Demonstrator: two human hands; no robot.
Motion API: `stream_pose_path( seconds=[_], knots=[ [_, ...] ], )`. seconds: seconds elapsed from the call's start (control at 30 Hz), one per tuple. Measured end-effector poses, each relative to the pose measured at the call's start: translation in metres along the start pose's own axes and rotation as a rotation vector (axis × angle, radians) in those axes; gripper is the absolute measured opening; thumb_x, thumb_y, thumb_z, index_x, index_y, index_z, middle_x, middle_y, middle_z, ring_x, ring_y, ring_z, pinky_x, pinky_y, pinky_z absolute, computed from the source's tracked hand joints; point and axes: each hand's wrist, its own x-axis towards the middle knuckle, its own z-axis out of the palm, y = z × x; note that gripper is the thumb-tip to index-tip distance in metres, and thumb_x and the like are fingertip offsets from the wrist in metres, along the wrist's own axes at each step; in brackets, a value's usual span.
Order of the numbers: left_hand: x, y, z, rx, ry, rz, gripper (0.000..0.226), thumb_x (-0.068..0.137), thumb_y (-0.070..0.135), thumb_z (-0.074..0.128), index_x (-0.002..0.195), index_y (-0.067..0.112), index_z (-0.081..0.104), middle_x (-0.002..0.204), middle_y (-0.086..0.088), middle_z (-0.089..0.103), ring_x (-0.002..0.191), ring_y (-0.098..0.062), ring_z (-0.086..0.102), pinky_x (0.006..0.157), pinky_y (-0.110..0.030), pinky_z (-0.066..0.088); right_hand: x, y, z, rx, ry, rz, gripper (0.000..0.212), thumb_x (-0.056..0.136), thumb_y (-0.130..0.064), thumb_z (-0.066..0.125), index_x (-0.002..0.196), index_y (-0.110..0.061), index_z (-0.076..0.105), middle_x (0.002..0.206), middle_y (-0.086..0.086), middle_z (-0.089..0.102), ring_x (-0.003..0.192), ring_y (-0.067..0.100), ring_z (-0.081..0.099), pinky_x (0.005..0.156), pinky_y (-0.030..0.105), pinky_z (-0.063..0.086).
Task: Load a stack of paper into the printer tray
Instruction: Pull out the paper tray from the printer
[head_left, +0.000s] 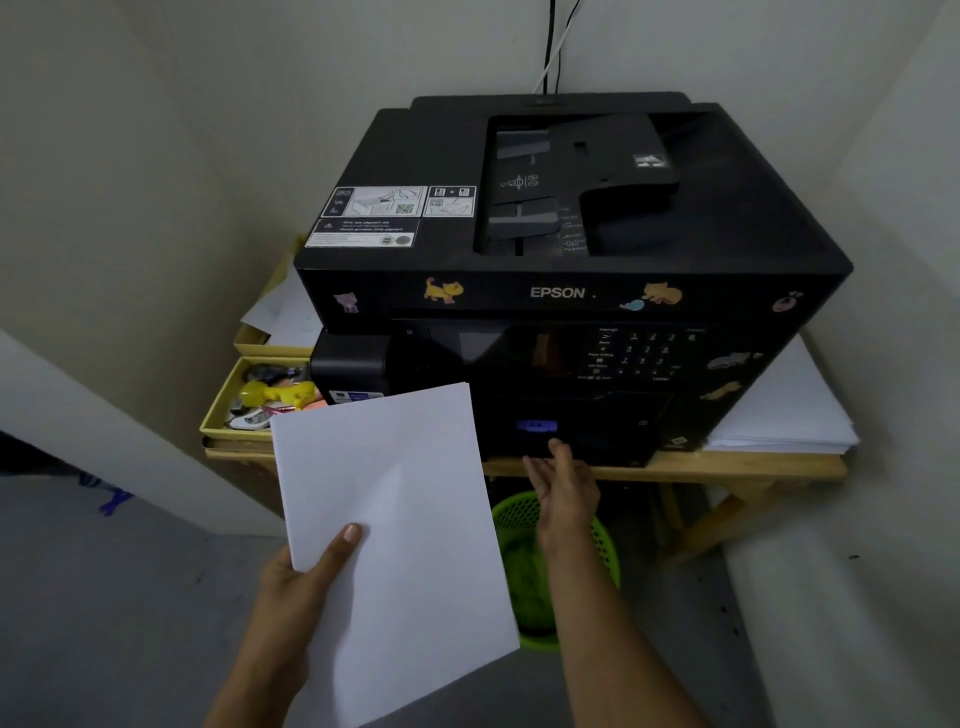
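Observation:
A black Epson printer (571, 218) with cat stickers stands on a wooden table (727, 465). My left hand (306, 577) holds a white stack of paper (395, 519) by its lower left corner, thumb on top, in front of the printer's left side. My right hand (563, 488) reaches to the printer's closed paper tray (576, 431) at the bottom front. Its fingertips touch the tray's lower edge below a blue label; I cannot tell whether they grip it.
A pile of white sheets (784, 415) lies on the table right of the printer. Yellow trays (228, 410) with small items sit to the left. A green basket (561, 561) stands on the floor under the table. Walls close in on both sides.

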Motion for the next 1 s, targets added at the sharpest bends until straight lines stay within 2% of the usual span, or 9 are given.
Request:
stream_pose_path(
  seconds=[0.07, 0.17, 0.27, 0.37, 0.53, 0.63, 0.7, 0.87, 1.0],
  knots=[
    [-0.004, 0.0, 0.002, -0.003, -0.003, 0.001, 0.03, 0.089, 0.028, 0.081, 0.113, 0.01, 0.077, 0.093, -0.002, 0.084, 0.093, -0.032, 0.078, 0.071, -0.037, 0.059, -0.001, -0.001, -0.001, -0.011, 0.001, 0.012, 0.02, 0.095, -0.011, 0.081, 0.096, -0.008, 0.061, 0.088, 0.015, 0.071, 0.094, 0.029, 0.077, 0.091, 0.041, 0.067],
    [-0.01, 0.001, 0.002, -0.01, -0.005, -0.003, 0.028, 0.09, 0.028, 0.081, 0.113, 0.012, 0.076, 0.09, 0.0, 0.084, 0.091, -0.031, 0.078, 0.069, -0.036, 0.059, -0.004, -0.003, -0.003, -0.024, -0.01, 0.017, 0.021, 0.095, -0.011, 0.081, 0.092, -0.009, 0.061, 0.084, 0.011, 0.072, 0.089, 0.028, 0.079, 0.093, 0.042, 0.066],
    [-0.014, 0.001, 0.001, -0.009, -0.009, -0.005, 0.032, 0.089, 0.029, 0.082, 0.114, 0.01, 0.077, 0.093, -0.004, 0.084, 0.091, -0.033, 0.078, 0.072, -0.038, 0.06, -0.012, -0.003, -0.01, -0.052, -0.011, 0.02, 0.023, 0.096, -0.011, 0.08, 0.086, -0.011, 0.06, 0.074, 0.005, 0.074, 0.075, 0.022, 0.08, 0.079, 0.033, 0.067],
    [-0.017, 0.001, -0.001, -0.004, -0.011, -0.012, 0.035, 0.088, 0.031, 0.083, 0.115, 0.01, 0.076, 0.095, -0.005, 0.084, 0.092, -0.034, 0.078, 0.077, -0.041, 0.061, -0.026, 0.003, -0.026, -0.075, -0.01, 0.026, 0.019, 0.098, -0.013, 0.078, 0.092, -0.009, 0.061, 0.072, 0.004, 0.077, 0.076, 0.025, 0.08, 0.067, 0.029, 0.063],
    [-0.022, 0.001, -0.003, 0.017, -0.045, -0.049, 0.037, 0.086, 0.036, 0.084, 0.112, 0.011, 0.076, 0.095, -0.007, 0.084, 0.093, -0.038, 0.078, 0.084, -0.049, 0.062, -0.038, 0.009, -0.045, -0.13, -0.013, 0.034, 0.024, 0.095, -0.019, 0.082, 0.11, -0.006, 0.068, 0.092, 0.014, 0.081, 0.091, 0.033, 0.08, 0.089, 0.045, 0.062],
    [-0.026, -0.001, -0.002, 0.022, -0.054, -0.051, 0.038, 0.086, 0.036, 0.084, 0.113, 0.011, 0.076, 0.095, -0.006, 0.084, 0.094, -0.037, 0.078, 0.086, -0.05, 0.062, -0.044, 0.011, -0.051, -0.143, -0.009, 0.031, 0.032, 0.095, -0.02, 0.081, 0.114, 0.003, 0.07, 0.101, 0.02, 0.08, 0.09, 0.035, 0.079, 0.095, 0.05, 0.06],
    [-0.027, -0.002, -0.003, 0.03, -0.049, -0.054, 0.043, 0.083, 0.038, 0.085, 0.115, 0.011, 0.076, 0.096, -0.007, 0.084, 0.095, -0.038, 0.078, 0.088, -0.052, 0.062, -0.047, 0.013, -0.056, -0.137, -0.012, 0.043, 0.038, 0.095, -0.02, 0.081, 0.117, 0.009, 0.069, 0.108, 0.023, 0.081, 0.1, 0.041, 0.08, 0.099, 0.054, 0.06],
    [-0.028, -0.003, -0.005, 0.034, -0.061, -0.081, 0.045, 0.082, 0.041, 0.085, 0.116, 0.013, 0.075, 0.098, -0.008, 0.084, 0.097, -0.04, 0.077, 0.091, -0.056, 0.061, -0.058, 0.019, -0.072, -0.155, -0.034, 0.047, 0.03, 0.095, -0.025, 0.081, 0.114, -0.002, 0.078, 0.11, 0.02, 0.082, 0.108, 0.042, 0.078, 0.102, 0.061, 0.06],
    [-0.03, -0.001, -0.004, 0.024, -0.061, -0.077, 0.037, 0.087, 0.036, 0.083, 0.115, 0.014, 0.074, 0.101, -0.011, 0.082, 0.096, -0.04, 0.076, 0.083, -0.049, 0.061, -0.066, 0.019, -0.078, -0.159, -0.031, 0.046, 0.02, 0.094, -0.024, 0.08, 0.109, -0.01, 0.082, 0.109, 0.017, 0.083, 0.106, 0.039, 0.08, 0.105, 0.063, 0.059]
  ],
)
